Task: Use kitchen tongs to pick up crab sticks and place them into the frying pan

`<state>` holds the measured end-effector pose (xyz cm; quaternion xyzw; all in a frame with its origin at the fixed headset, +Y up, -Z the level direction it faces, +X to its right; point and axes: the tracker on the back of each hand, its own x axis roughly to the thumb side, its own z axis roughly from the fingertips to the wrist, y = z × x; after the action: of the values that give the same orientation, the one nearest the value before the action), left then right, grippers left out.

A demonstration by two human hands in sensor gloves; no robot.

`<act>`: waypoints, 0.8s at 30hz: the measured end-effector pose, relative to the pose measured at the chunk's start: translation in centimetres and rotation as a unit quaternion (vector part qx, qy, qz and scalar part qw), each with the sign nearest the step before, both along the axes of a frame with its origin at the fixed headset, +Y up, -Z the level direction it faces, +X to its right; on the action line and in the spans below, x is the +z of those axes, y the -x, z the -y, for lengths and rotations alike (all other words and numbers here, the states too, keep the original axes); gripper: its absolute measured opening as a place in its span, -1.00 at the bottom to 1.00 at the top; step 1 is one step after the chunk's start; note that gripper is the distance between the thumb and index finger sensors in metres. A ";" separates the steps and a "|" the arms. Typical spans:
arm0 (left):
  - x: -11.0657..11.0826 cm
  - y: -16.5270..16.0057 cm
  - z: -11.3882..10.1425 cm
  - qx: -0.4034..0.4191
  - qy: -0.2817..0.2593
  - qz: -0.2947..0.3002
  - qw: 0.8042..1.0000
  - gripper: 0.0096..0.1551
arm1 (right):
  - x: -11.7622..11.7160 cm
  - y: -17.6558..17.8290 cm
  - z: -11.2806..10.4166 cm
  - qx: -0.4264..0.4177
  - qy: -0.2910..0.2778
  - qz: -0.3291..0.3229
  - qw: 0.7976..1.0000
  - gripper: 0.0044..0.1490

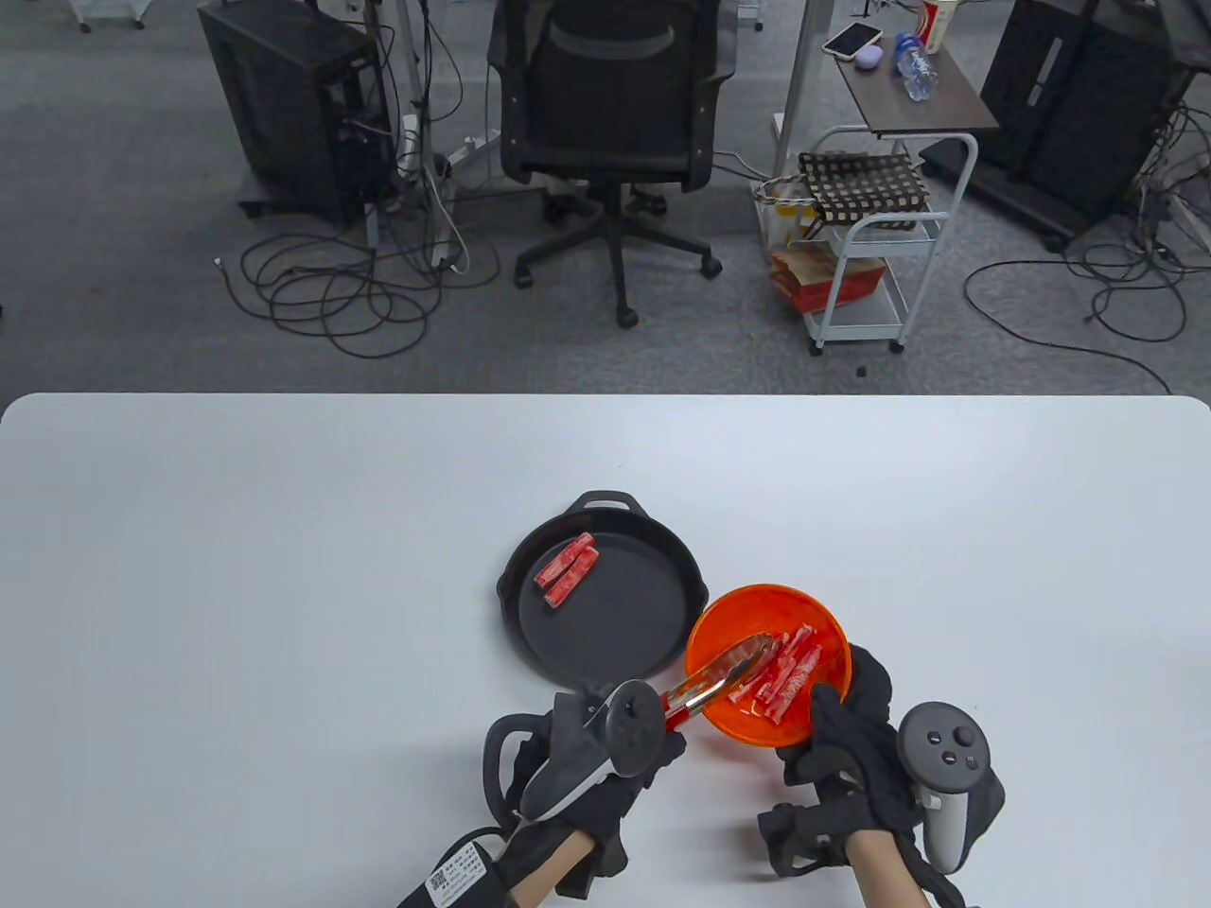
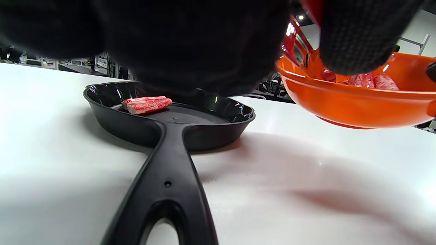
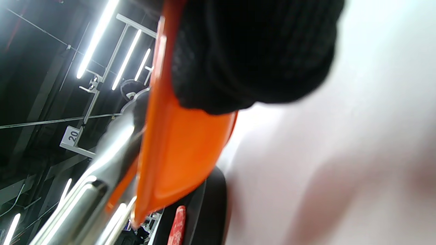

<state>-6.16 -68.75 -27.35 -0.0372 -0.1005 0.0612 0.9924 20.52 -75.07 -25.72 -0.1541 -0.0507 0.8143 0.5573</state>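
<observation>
The tongs (image 1: pixel 721 673), gripped by the left hand (image 1: pixel 605 757), reach among the crab sticks (image 1: pixel 787 670); the tilted bowl (image 1: pixel 738 615), held at its rim by the right hand (image 1: pixel 847 733), could be tipped and spilled onto the desk (image 1: pixel 284 567).

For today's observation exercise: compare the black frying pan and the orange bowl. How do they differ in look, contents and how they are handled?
The frying pan is black with a long handle; the orange bowl is translucent and handleless. The pan holds few crab sticks; the bowl holds a larger pile, with the tongs reaching in. The right hand grips the bowl's rim; no hand holds the pan. Both are round and hold crab sticks.
</observation>
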 end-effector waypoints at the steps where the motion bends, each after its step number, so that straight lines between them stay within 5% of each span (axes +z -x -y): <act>1: 0.0 0.1 -0.1 0.001 -0.002 -0.001 1.000 -0.12 | 0.0 0.0 0.0 -0.002 0.001 0.000 1.000 -0.23; 15: -1.0 4.9 -2.8 0.078 -0.055 -0.072 0.993 -0.11 | 0.1 -0.1 -0.1 -0.006 0.005 0.002 1.000 -0.23; 24: -3.6 9.0 -0.6 0.035 -0.055 -0.156 0.986 -0.11 | 0.1 -0.1 -0.1 -0.002 0.006 0.001 1.000 -0.23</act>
<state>-15.19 -68.20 -30.98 0.0310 0.0511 0.0956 0.9936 20.61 -74.93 -25.62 -0.1587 -0.0459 0.8131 0.5582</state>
